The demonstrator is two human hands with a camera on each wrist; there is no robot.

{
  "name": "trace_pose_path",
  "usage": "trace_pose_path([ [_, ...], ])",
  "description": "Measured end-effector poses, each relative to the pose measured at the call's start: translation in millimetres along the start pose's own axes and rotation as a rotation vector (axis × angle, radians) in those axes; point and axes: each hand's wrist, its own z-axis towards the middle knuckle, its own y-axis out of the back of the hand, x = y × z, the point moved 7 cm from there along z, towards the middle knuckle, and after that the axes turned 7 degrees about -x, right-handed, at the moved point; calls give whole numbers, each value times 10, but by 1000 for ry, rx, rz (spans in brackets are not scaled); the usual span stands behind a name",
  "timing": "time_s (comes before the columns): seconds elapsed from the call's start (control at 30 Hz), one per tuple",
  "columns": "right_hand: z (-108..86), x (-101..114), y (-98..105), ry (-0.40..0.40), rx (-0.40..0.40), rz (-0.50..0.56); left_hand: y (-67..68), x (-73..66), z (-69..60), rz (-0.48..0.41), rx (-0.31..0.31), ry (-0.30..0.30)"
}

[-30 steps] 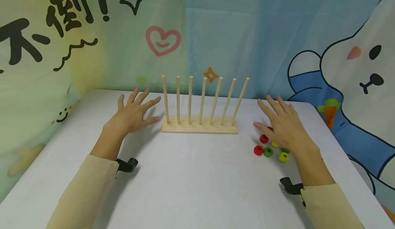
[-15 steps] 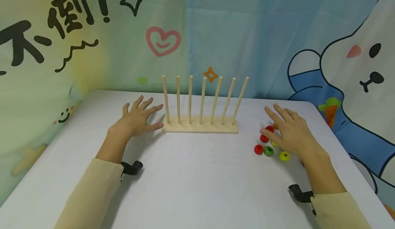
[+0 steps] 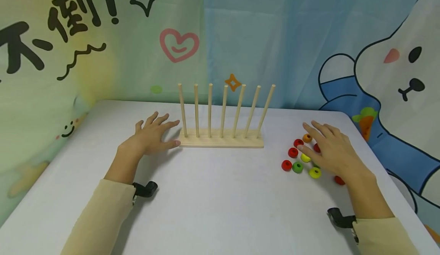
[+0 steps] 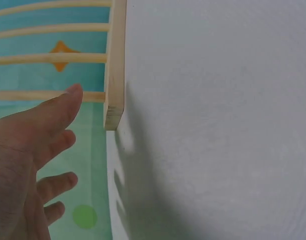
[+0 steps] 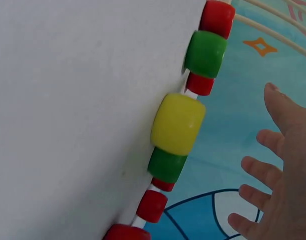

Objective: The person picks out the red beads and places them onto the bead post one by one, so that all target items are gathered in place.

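A pale wooden peg stand with several upright dowels stands toward the back of the table. At its left end is my left hand, fingers spread and holding nothing; the thumb tip lies close to the base's corner, and whether they touch I cannot tell. Over a cluster of round beads on the right hovers my right hand, fingers apart with nothing in them. Among these are a red bead, a green bead, a yellow bead and an orange bead. The right hand partly covers some beads.
A white-covered table carries everything. Behind it hangs a printed cloth backdrop with a cartoon animal and lettering. Each wrist wears a black camera mount, such as the left mount.
My right hand has drawn back toward me and to the right, uncovering more beads, including the orange one. My left hand has come slightly nearer to me. Stand and beads stay put.
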Motion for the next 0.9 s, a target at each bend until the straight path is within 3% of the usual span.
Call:
trace_pose_path([
  [0.47, -80, -292, -108, -121, 89, 94, -85, 40, -23, -39, 11, 0],
  [0.9, -95, -493, -190, -168, 153, 124, -81, 25, 9, -58, 15, -20],
])
